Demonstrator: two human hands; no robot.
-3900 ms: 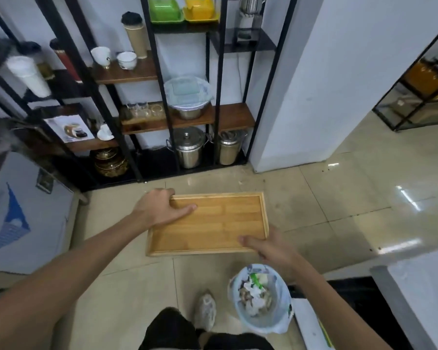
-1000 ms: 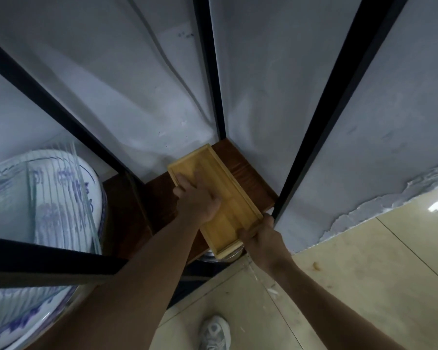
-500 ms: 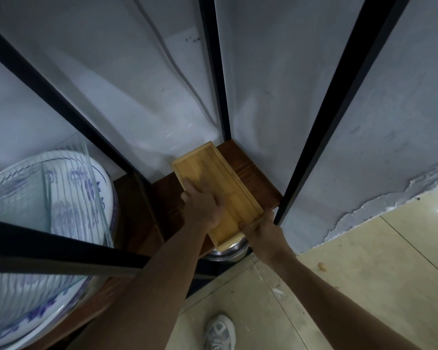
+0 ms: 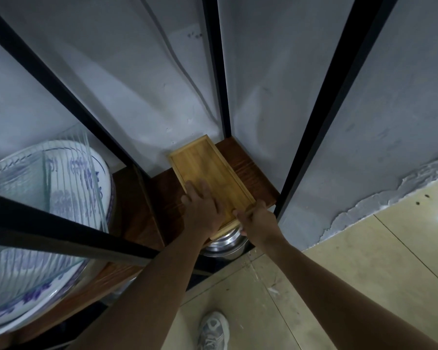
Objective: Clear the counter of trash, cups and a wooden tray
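The empty wooden tray (image 4: pixel 208 170) lies on a dark wooden shelf (image 4: pixel 253 173) of the black metal rack, its far end against the grey wall and its near corner sticking out past the shelf's front edge. My left hand (image 4: pixel 202 210) lies palm down on the tray's near left part, fingers spread. My right hand (image 4: pixel 257 218) pinches the tray's near right corner, thumb on the rim and fingers underneath.
Black rack posts (image 4: pixel 321 117) stand left and right of the tray. A large blue-and-white bowl under ribbed glass plates (image 4: pixel 48 198) fills the shelf to the left. A steel pot (image 4: pixel 225 242) sits on the level below. My shoe (image 4: pixel 213 329) is on the tiled floor.
Seconds ago I carried the tray across the floor toward the rack. Over the last second both hands have slid it deeper onto the shelf, toward the wall.
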